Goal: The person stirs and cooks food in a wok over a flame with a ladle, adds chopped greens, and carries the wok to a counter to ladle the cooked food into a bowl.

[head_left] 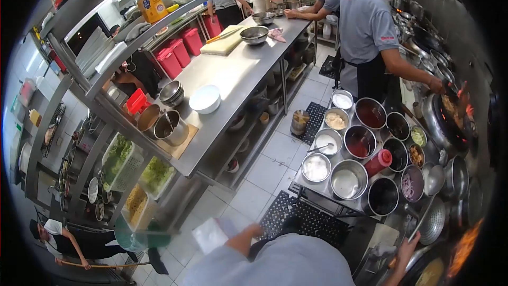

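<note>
On the right, my right hand (406,250) is wrapped round the long handle of a ladle (434,178). Its bowl rests among the pans, above a perforated strainer (433,220). Close under that hand is a wok (431,273) with yellowish contents, and flames (465,249) rise beside it. My left hand (253,231) hangs low in front of my grey shirt, over the black floor mat; its fingers are small and blurred. A blurred white object (210,235) lies to its left, and whether the hand touches it I cannot tell.
Ahead, a low stand holds several metal pots of sauces (361,142), white powders and a red squeeze bottle (378,162). A co-worker (368,32) works at a flaming wok (447,122). To the left runs a steel table (185,151) with bowls (205,99) and a cutting board (222,45).
</note>
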### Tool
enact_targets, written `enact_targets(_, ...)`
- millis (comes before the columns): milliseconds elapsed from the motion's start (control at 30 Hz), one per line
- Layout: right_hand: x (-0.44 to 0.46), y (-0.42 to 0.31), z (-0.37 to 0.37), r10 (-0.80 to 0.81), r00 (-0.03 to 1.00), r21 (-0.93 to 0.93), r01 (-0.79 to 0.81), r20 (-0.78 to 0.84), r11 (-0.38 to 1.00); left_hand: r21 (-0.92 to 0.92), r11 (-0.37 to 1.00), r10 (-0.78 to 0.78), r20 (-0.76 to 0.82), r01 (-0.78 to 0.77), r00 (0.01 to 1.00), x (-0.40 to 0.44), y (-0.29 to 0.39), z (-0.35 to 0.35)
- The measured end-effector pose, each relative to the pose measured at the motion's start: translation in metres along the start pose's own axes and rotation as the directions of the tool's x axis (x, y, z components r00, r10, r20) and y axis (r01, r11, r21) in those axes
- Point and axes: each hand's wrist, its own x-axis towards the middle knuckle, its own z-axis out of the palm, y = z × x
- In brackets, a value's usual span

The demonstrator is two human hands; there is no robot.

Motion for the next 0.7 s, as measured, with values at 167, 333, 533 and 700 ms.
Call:
enact_targets(167, 0.045, -0.120, -0.095, 0.511, 0.663, 0.288, -0.723, 0.547, 0.628, 0.322, 0.898, 0.356, -0.135, -0.299, 0.925, -0.010, -0.015, -0.008)
enact_targets(333, -0.011, 0.008, 0.013, -0.012, 0.999, 0.012, 0.012, 0.052, 1.000, -0.036, 0.994, 0.091, -0.278, -0.105, 0.956, 0.005, -0.012, 0.000)
enact_targets(533, 0.036, -0.110, -0.084, 0.490, 0.729, 0.248, -0.647, 0.478, 0.721, -0.081, 0.985, 0.125, -0.261, -0.151, 0.957, -0.006, 0.012, -0.024)
enact_targets(700, 0.032, -0.127, -0.074, 0.299, 0.934, 0.103, -0.323, 0.198, 0.941, 0.116, 0.981, 0.180, -0.206, -0.158, 0.962, 0.013, 0.016, -0.017)
